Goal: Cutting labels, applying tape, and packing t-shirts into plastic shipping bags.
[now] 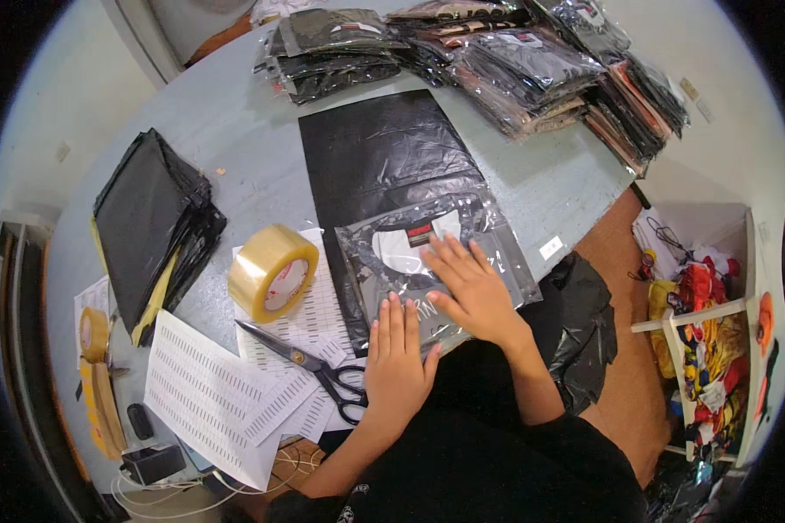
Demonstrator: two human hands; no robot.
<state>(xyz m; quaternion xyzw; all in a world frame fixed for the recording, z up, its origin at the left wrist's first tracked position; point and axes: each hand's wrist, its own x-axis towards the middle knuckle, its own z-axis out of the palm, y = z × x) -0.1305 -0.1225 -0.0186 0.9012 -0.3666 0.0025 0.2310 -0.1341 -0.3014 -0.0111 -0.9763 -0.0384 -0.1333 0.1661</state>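
Both hands press flat on a clear-bagged garment (432, 261) at the table's (253, 148) near edge.

It lies on a black mailing bag (379, 152). Left hand (399, 357) and right hand (471, 288) lie open, fingers spread, gripping nothing, apparently smoothing it flat. Scissors (318, 366), tape roll (272, 272) and label sheets (205, 392) sit just left, within reach.

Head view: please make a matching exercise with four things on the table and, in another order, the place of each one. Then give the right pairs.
Things:
1. tape roll
2. scissors
3. clear bag with a garment
4. stack of packed clothes

Places:
A. at the far edge of the table
B. under both flat hands
C. standing on its edge, on a printed sheet
D. lying on the paper sheets, left of the left hand

Pairs: 1-C, 2-D, 3-B, 4-A. The right hand also presses the clear bag.
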